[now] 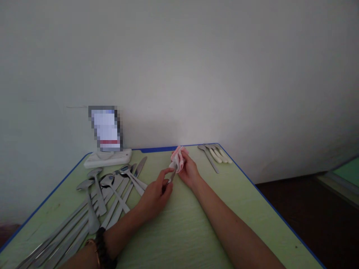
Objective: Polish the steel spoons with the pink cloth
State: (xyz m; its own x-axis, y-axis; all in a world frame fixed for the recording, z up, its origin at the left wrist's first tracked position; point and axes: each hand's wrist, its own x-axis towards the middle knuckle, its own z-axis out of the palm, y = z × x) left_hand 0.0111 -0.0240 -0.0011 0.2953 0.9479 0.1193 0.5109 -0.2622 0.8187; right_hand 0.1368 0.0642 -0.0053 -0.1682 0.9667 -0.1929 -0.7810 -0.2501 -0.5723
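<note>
My left hand pinches the metal handle of a piece of cutlery over the middle of the table. Its far end is hidden in a pink and white cloth, so I cannot tell which kind it is. Closed around the cloth is my right hand, just beyond and to the right of the left one. Beside my left forearm lies a loose pile of metal spoons and knives, several with long handles pointing toward me.
A separate spoon and several pieces of cream-handled cutlery lie at the back right. At the back left, a blurred phone stands on a white base. The green table has a blue edge and meets a wall.
</note>
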